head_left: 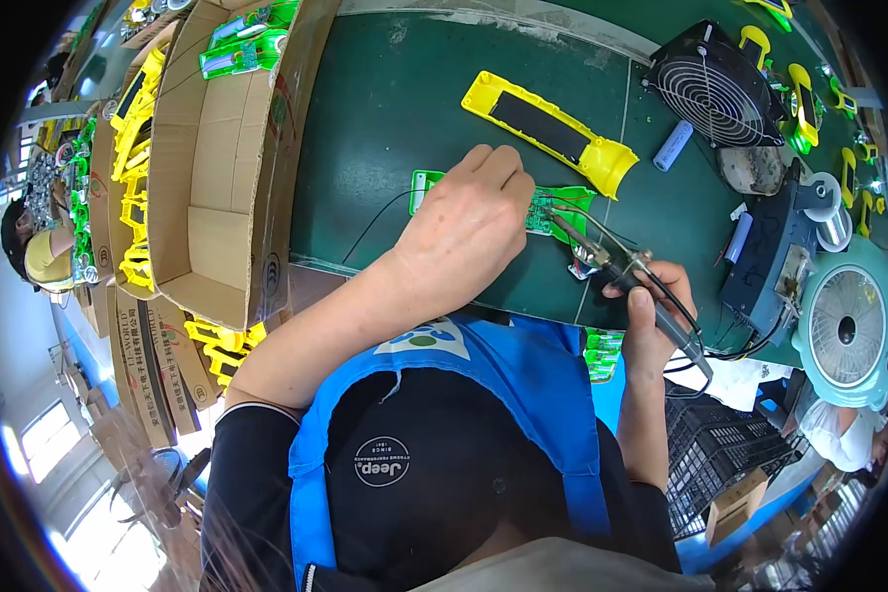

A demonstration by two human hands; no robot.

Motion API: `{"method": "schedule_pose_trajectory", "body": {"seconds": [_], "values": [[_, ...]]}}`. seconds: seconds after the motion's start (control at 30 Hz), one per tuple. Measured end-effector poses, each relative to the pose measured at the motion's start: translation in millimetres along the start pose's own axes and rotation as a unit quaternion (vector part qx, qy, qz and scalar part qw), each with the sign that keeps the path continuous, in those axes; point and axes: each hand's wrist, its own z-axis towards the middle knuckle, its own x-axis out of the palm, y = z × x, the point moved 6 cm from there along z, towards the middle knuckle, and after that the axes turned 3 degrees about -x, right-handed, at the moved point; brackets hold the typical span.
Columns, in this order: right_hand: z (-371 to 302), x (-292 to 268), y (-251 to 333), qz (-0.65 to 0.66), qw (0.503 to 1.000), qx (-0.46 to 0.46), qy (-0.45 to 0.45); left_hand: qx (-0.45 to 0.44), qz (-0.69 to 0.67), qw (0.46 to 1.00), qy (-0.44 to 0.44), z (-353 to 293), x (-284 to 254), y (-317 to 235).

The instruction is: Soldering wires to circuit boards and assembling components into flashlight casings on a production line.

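A green plastic housing with a circuit board (541, 213) in it lies on the green bench top. My left hand (469, 222) is curled over its middle, fingers bent and closed; what they pinch is hidden under the hand. In my right hand (661, 301) is a soldering iron (669, 324), its tip reaching the right part of the board. A thin feed tube runs along the iron. By the housing's lower right end sits a small shiny round part (582, 264). A black wire (373, 229) trails from the housing's left. Beyond it rests a yellow casing with a dark panel (543, 126).
A cardboard box (271, 168) with green assemblies stands at the left, beside stacked yellow casings (136, 158). Toward the right are a battery cell (673, 146), a black fan (715, 84), a solder station (765, 261) with a wire spool (834, 227), and a teal fan (847, 331).
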Motion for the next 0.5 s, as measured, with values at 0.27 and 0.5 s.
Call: {"method": "schedule_pose_trajectory", "body": {"seconds": [0.27, 0.5], "values": [[8, -3, 8, 0.074, 0.994, -0.042, -0.061, -0.003, -0.006, 1.000, 0.006, 1, -1, 0], [28, 4, 23, 0.022, 0.994, -0.093, -0.044, -0.016, -0.036, 0.999, 0.003, 2, -2, 2]]}}
